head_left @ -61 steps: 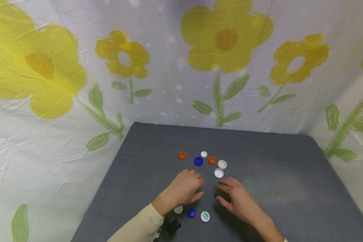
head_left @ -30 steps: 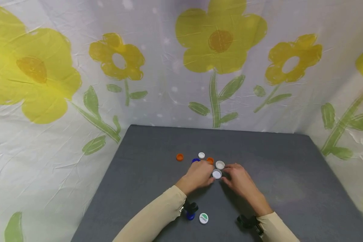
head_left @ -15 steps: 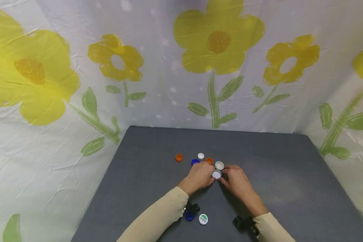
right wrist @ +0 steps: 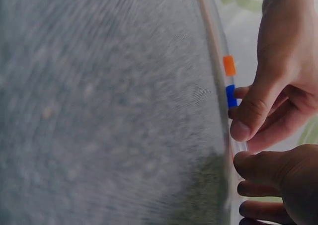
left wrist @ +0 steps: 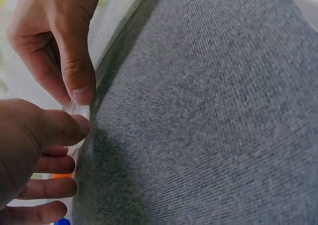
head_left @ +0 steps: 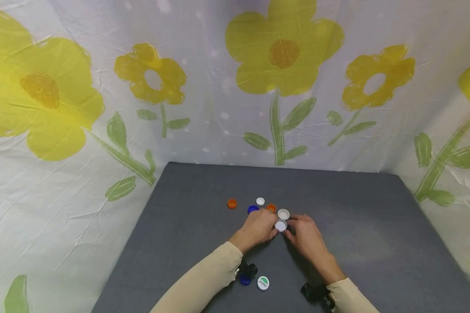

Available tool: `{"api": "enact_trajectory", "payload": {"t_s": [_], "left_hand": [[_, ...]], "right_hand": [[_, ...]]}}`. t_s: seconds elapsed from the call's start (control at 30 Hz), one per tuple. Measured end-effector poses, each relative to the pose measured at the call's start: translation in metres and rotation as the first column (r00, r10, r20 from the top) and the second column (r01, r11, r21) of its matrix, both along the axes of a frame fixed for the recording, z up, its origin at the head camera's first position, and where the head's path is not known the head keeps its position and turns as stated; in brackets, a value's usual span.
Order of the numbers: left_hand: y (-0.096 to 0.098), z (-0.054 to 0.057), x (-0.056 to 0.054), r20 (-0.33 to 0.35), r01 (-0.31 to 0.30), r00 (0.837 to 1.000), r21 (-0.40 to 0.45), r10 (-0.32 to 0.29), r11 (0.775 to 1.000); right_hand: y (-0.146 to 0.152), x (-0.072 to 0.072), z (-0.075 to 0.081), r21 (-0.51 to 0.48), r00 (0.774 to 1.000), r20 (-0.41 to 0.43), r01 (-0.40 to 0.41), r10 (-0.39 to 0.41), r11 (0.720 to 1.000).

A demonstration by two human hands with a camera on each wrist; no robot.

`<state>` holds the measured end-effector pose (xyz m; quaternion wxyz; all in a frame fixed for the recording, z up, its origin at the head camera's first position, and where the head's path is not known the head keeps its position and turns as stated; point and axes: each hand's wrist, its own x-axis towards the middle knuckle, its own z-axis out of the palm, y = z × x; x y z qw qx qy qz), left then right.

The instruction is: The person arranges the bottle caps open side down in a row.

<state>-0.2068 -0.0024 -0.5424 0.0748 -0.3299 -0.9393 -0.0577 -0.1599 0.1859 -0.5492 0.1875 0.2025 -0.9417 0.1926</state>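
Note:
Between my two hands is a white bottle cap [head_left: 280,226], its hollow side facing up. My left hand [head_left: 260,226] pinches its left edge; in the left wrist view the thumb presses against the clear-looking rim [left wrist: 79,111]. From the opposite side my right hand [head_left: 306,232] grips the same cap with thumb and fingers. A second white cap [head_left: 283,214] lies just beyond it, close to the right fingertips. An orange cap [head_left: 271,208] and a blue cap [head_left: 253,209] sit right behind the left knuckles, partly covered by that hand.
Farther back lie a small white cap [head_left: 260,201] and another orange cap [head_left: 232,203]. Nearer the body are a white cap with green print [head_left: 263,283] and a blue cap [head_left: 244,280] beneath the left wrist camera. A flowered curtain [head_left: 211,130] surrounds the dark grey table [head_left: 360,208].
Two seconds ago both hands hovered apart, nearer the body. They have moved forward onto the white cap, and over the last half second have hardly shifted.

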Motion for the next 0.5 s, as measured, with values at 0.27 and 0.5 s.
{"api": "enact_trajectory", "payload": {"t_s": [0.27,0.5], "left_hand": [[-0.011,0.013,0.009,-0.033,0.042,0.999,0.004,-0.042,0.999],[-0.025,0.032,0.023,-0.040,0.076,0.996,0.045,-0.074,0.996]], "right_hand": [[-0.001,0.010,0.015,-0.069,0.999,-0.029,-0.021,0.019,0.997],[-0.003,0.020,0.033,-0.090,0.999,0.020,-0.037,0.039,0.995]]}}
